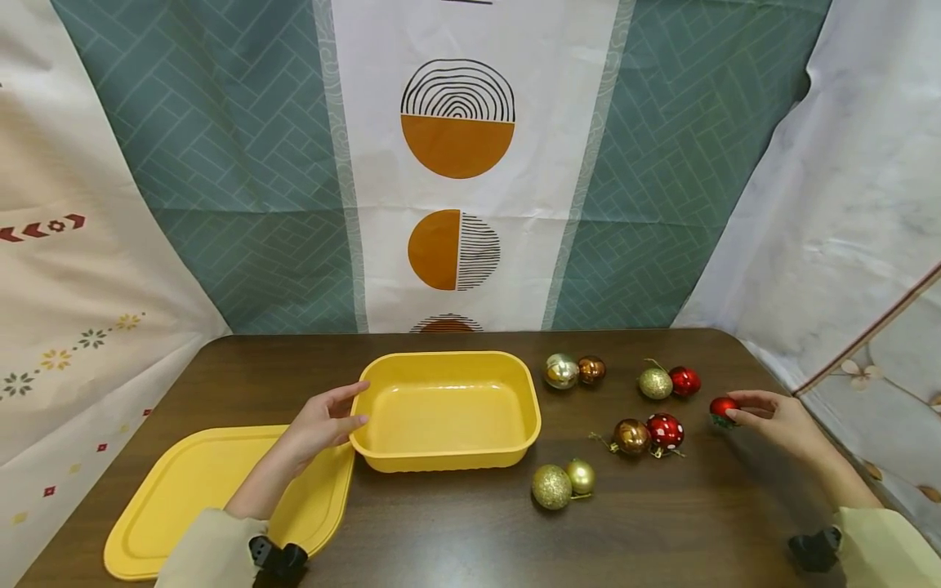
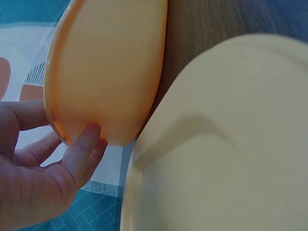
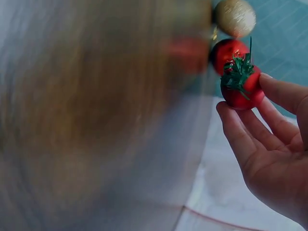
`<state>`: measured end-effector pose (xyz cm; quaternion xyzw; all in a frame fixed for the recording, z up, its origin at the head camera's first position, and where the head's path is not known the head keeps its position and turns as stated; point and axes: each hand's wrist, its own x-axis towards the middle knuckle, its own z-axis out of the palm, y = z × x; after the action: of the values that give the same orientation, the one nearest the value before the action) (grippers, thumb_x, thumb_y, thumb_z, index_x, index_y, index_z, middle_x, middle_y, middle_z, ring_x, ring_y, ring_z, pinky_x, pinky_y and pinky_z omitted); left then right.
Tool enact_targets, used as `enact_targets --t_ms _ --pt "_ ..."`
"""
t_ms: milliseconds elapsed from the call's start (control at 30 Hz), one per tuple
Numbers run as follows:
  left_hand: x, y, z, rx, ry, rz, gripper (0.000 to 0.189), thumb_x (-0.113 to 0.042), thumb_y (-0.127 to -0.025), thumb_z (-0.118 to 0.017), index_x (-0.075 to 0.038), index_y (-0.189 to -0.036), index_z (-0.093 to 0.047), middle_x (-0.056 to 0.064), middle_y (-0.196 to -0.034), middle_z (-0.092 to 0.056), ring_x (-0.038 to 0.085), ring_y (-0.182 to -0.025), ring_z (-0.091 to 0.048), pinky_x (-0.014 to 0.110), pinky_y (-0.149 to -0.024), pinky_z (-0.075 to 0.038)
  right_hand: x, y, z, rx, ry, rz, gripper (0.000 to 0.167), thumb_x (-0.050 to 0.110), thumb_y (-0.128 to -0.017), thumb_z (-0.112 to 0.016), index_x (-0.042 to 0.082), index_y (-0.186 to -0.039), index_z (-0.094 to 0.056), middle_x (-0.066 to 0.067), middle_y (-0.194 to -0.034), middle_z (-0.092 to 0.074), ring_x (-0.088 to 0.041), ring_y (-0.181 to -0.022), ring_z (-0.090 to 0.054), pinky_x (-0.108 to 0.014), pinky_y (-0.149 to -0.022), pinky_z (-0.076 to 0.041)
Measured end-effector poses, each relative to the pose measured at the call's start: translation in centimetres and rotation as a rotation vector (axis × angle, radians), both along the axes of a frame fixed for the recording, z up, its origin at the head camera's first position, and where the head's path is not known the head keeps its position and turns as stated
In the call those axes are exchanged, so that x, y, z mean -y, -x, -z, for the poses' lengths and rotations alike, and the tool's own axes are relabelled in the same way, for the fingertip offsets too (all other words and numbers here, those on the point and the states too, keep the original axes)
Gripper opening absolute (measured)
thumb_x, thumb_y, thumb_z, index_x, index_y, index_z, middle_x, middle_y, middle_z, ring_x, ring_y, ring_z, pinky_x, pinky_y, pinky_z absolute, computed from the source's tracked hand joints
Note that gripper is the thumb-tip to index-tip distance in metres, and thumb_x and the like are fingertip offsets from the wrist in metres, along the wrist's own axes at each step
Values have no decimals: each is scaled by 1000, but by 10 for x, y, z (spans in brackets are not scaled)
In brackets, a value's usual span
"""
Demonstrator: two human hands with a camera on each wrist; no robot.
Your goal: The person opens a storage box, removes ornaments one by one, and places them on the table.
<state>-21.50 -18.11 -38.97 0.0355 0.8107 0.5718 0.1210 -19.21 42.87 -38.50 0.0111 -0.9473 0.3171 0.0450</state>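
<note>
My left hand (image 1: 323, 420) holds the left end of a yellow plastic box (image 1: 444, 454); in the left wrist view, its fingers (image 2: 83, 149) touch the outer wall near the rim. At the far right, my right hand (image 1: 775, 420) pinches a red Christmas ball (image 1: 724, 407) between thumb and fingertips. Green tinsel (image 3: 238, 74) tops this ball in the right wrist view. Nearest to it on the table are a spotted red ball (image 1: 665, 430) and a brown ball (image 1: 631, 438). No balls show inside the box.
A yellow lid (image 1: 198, 482) lies left of the box, beneath my left forearm. More balls lie in pairs: silver-gold (image 1: 562, 371) with brown (image 1: 591, 370), glitter gold (image 1: 655, 383) with red (image 1: 684, 380), and two gold ones (image 1: 551, 487). Fabric (image 1: 456, 269) hangs behind the table.
</note>
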Motion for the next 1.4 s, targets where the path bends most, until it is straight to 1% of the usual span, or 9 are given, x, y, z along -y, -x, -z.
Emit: enact_targets --t_ms 100,200,400,667,1000,1133,1200,1300,1400 --pt "0 0 0 1 2 1 59 -11 -86 -61 -3 -139 -35 26 -141 -30 40 -120 -41 40 -86 -49 -6 1 4 42 -17 4 47 24 -88 -61 -13 -115 -53 -34 -111 -55 16 -74 -48 -18 -60 -47" --pt "-1 0 0 -1 1 3 59 -10 -86 -60 -3 -139 -35 25 -142 -29 41 -120 -40 41 -86 -49 -12 2 7 64 -16 7 48 24 -88 -61 -15 -114 -52 -35 -111 -55 15 -73 -47 -20 -60 -48" --pt "-1 -1 0 -5 2 9 58 -9 -87 -59 -3 -139 -35 26 -142 -28 42 -122 -38 41 -87 -48 -20 4 12 65 -13 3 48 22 -87 -61 -17 -113 -51 -35 -106 -57 15 -71 -48 -23 -59 -51" --pt "-2 0 1 0 -4 -1 57 -8 -86 -59 -3 -139 -36 26 -142 -29 41 -121 -39 40 -85 -49 -23 7 15 69 30 8 48 18 -86 -62 -20 -112 -50 -28 -96 -63 8 -69 -55 -26 -58 -52" --pt "-3 1 1 0 1 0 57 -8 -86 -59 -3 -138 -36 25 -142 -29 41 -122 -38 41 -87 -48 -25 5 18 65 88 2 47 14 -86 -63 -22 -112 -48 -24 -94 -65 8 -70 -55 -26 -59 -54" --pt "-4 1 0 -3 12 5 57 -7 -87 -59 -2 -138 -36 25 -142 -28 42 -124 -36 42 -87 -48 -25 5 17 65 93 -12 47 14 -86 -62 -22 -112 -47 -26 -96 -64 9 -71 -55 -26 -59 -54" --pt "-5 0 -1 -10 16 11 56 -7 -87 -58 -2 -138 -35 26 -142 -27 43 -125 -34 42 -87 -48 -24 5 16 62 79 -10 48 15 -86 -62 -22 -113 -47 -27 -97 -63 10 -72 -54 -26 -59 -54" --pt "-4 -1 -2 -30 11 26 57 -8 -88 -57 -1 -139 -33 27 -142 -28 43 -124 -36 42 -86 -49 -23 5 15 73 60 -9 49 18 -86 -62 -20 -114 -48 -31 -101 -61 11 -72 -53 -26 -60 -53" --pt "-1 -2 -4 -50 -13 43 59 -11 -89 -57 -3 -141 -30 27 -141 -29 41 -123 -38 40 -86 -49 -22 5 13 90 35 -15 50 20 -87 -62 -18 -116 -47 -34 -107 -57 13 -73 -51 -25 -61 -53"
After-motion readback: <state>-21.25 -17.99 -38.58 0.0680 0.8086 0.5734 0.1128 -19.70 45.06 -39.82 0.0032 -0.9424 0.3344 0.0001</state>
